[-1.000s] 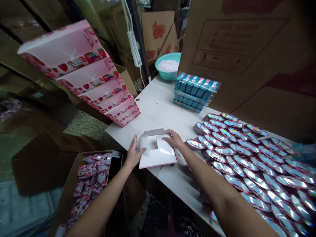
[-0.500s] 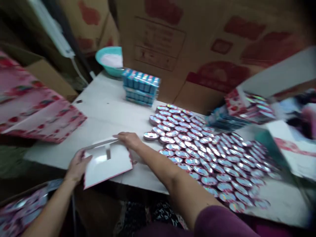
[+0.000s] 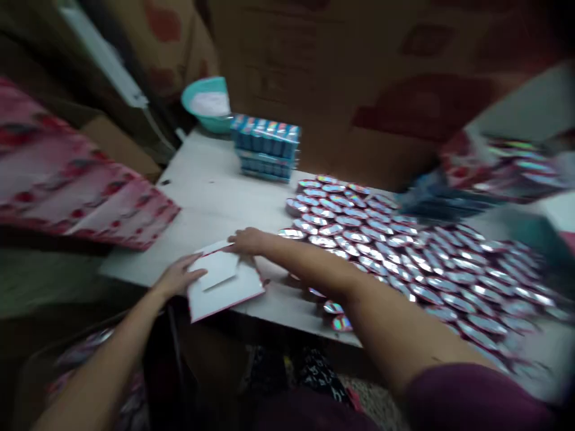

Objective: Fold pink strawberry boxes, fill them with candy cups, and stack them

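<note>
A small carton with a white inside and a pink-red edge lies at the table's front edge. My left hand grips its left side, the thumb over the white board and the other fingers along the rear left edge. At the far corner my right hand has its fingers curled on the carton's rim. A white flap lies folded inward over part of the inside. To the right, many round tins with shiny tops stand close together, several of them hidden beneath my right forearm.
Blue wrapped packs stand at the back, beside a turquoise bowl of white contents. Strawberry-printed cartons rise at left. A large cardboard box closes off the back. Blurred packets fill a container below left.
The view has shifted left, so things appear farther right. The carton's flap has folded down over its inside, and both hands have come closer together on it.
</note>
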`<state>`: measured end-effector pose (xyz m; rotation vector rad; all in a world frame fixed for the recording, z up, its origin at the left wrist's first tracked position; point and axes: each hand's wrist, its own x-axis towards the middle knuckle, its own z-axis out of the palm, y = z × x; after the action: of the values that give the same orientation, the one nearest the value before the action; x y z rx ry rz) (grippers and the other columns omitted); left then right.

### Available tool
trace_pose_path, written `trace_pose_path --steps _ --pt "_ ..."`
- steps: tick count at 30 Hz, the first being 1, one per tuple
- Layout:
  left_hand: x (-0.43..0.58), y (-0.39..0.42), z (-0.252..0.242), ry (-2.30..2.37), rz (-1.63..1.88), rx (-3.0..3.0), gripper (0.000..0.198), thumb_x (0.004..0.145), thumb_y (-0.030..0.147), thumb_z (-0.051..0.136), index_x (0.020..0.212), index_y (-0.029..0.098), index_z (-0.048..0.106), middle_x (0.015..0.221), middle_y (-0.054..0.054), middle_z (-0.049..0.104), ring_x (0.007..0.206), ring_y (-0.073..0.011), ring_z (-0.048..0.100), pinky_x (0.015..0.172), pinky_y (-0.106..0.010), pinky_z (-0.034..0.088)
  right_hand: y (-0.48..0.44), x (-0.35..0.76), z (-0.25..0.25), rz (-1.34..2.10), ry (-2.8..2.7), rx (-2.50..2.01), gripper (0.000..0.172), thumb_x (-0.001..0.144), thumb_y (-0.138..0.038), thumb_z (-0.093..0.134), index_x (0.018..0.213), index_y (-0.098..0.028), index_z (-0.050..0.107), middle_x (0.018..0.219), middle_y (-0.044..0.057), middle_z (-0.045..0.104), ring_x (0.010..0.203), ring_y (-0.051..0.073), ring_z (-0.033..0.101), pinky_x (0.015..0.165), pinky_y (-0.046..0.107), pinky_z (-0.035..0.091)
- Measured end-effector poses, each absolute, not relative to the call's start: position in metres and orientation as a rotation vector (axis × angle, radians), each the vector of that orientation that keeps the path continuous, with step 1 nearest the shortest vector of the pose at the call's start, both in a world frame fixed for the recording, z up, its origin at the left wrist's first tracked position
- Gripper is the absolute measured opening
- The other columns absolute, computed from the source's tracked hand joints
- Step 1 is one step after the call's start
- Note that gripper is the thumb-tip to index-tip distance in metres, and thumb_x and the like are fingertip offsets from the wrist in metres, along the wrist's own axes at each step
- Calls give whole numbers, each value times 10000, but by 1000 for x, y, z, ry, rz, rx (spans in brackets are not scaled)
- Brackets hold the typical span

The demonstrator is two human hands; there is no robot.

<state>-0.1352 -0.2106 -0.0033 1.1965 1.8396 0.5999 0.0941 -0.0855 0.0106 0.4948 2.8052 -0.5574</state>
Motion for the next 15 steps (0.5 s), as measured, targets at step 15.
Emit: trace_pose_path --steps 15 --pt "-123 -228 -39 2001 522 1628 759 568 339 718 1252 178 432 1359 -133 339 1285 -309 266 1066 -440 226 -125 52 -4 -405 2719 825 936 537 -342 779 1342 -290 304 1190 137 540 1018 328 528 845 451 379"
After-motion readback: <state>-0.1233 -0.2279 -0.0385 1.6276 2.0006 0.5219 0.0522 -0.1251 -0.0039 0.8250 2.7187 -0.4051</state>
